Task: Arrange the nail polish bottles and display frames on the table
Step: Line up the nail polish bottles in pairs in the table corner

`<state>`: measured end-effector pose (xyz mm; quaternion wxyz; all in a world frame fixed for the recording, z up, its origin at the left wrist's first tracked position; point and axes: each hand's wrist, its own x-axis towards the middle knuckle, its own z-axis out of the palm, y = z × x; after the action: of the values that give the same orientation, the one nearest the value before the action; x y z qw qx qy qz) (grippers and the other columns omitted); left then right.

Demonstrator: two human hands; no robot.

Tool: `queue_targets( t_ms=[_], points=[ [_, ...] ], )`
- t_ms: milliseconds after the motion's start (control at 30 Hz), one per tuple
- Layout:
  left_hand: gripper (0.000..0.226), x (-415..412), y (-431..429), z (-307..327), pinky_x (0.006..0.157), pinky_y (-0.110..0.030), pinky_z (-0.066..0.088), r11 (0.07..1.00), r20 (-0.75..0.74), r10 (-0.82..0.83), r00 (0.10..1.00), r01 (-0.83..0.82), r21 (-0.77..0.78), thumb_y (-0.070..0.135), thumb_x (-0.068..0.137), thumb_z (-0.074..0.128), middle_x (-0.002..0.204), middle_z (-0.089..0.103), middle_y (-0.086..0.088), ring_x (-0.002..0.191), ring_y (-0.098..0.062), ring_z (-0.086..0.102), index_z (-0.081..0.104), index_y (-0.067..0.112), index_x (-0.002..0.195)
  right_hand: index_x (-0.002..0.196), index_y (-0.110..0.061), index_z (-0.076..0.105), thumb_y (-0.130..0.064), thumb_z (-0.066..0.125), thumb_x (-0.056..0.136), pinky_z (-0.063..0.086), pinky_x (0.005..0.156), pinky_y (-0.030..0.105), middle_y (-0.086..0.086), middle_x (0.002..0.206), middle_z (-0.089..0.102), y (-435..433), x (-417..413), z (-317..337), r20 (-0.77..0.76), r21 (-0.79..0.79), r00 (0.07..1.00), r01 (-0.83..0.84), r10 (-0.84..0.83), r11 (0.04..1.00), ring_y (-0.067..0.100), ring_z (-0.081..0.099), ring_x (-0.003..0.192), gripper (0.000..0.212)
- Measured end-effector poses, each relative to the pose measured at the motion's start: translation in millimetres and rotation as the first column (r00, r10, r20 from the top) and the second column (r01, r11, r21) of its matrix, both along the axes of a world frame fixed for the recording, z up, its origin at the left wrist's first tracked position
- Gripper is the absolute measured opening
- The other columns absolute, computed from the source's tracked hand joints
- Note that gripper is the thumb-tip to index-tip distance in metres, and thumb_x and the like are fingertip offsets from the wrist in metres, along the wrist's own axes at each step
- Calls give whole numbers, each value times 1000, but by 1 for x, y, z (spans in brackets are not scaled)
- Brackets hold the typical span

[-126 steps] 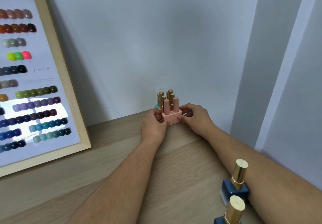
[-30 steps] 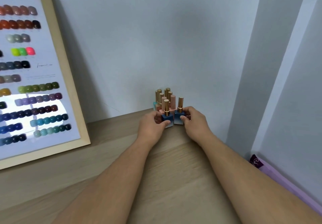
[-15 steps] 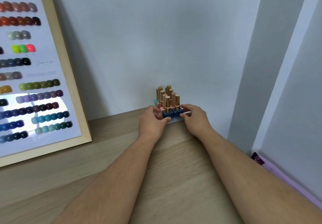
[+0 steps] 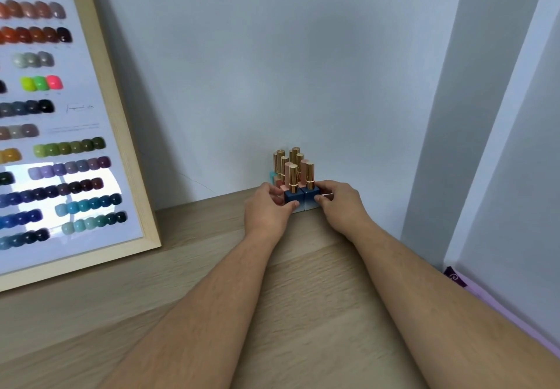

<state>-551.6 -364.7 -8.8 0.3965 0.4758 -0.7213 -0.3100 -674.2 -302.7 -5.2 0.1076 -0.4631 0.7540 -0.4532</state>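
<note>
Several nail polish bottles stand packed together in the table's far corner against the wall. The front two are blue with gold caps: the left blue bottle and the right blue bottle. Behind them are pink bottles and more gold-capped ones. My left hand grips the left blue bottle, thumb on its front. My right hand grips the right blue bottle from the right side. A wooden display frame with rows of coloured nail swatches leans on the wall at the left.
The wooden table runs from the wall toward me. A wall column stands just right of the bottles, and a purple strip lies beyond the table's right edge.
Earlier two blue bottles stood near my right forearm and my hands held the pink pair. Now both blue bottles stand in front of the pink ones, pushed slightly further back against the group.
</note>
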Motion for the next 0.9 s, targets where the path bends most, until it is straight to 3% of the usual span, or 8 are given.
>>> queue_targets(
  t_ms=[367,533,900],
  points=[
    [31,-6,-14,-2,65,-22,45,1000,-15,23,1000,-23,2,29,71,79,75,56,12,74,-6,56,54,22,89,127,-15,55,-9,54,90,38,97,29,7,129,57,-15,-2,2,-25,5,1000,6,-6,1000,22,53,115,37],
    [33,-9,-16,-2,66,-23,44,999,-8,34,999,-34,-6,30,70,79,80,57,9,78,-9,57,54,21,90,127,-16,55,-7,53,90,34,89,23,7,129,57,-20,-3,2,-27,3,1000,-5,5,1000,22,53,115,38],
    [35,-10,-17,-1,73,-27,49,999,4,39,999,-39,1,30,70,79,88,62,4,83,-12,59,54,20,93,127,-13,55,-9,54,90,39,97,29,9,129,57,-19,-3,3,-22,9,1000,18,-18,1000,23,54,115,37]
  ],
)
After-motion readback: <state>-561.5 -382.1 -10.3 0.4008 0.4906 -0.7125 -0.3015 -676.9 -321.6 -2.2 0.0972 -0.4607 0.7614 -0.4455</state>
